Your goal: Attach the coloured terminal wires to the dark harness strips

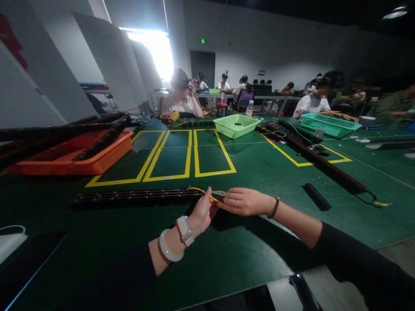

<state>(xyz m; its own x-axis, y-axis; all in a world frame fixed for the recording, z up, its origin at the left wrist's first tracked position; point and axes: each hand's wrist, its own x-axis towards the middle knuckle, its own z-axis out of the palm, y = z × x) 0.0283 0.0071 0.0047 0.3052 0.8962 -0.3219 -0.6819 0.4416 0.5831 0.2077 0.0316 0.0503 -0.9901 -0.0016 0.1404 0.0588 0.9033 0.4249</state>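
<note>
A long dark strip (139, 197) with rows of small shiny contacts lies on the green table in front of me. Yellow and green wires (218, 194) come off its right end. My left hand (203, 212), wearing a watch and a pale bangle at the wrist, pinches these wires close to the strip's end. From the right, my right hand (247, 201) meets it, fingers closed around the wires' free ends. The fingertips of both hands nearly touch, and the wire tips are hidden behind the right fingers.
An orange basket (113, 151) with dark strips across it stands at the left. Yellow-taped rectangles (167, 177) mark the table. Further back are a light green basket (236, 126) and a teal basket (330, 124). A short black piece (317, 196) lies right. People sit across the table.
</note>
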